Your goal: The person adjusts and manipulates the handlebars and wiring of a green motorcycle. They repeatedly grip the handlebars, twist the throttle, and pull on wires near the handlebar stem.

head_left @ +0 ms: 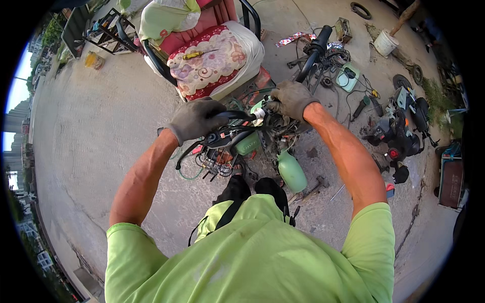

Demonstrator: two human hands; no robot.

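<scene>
Both my hands wear grey work gloves. My left hand (197, 119) is wrapped round the left end of a black handlebar (237, 115), which carries a white band near its middle. My right hand (292, 99) is curled closed where the bar bends away to a dark grip (323, 40) at the far right; its fingertips are partly hidden. Below the left hand are a black lever (186, 155) and a tangle of cables (217, 162). Light green body panels (292, 172) and bare wiring surround the frame between my feet.
A cushioned chair (209, 65) stands ahead, with a yellow-handled screwdriver (193, 54) on its seat. Loose cables and parts lie ahead to the right, near a black power tool (360, 107). A dark scooter (399, 134) is at the right; a hammer (316, 188) lies near my feet.
</scene>
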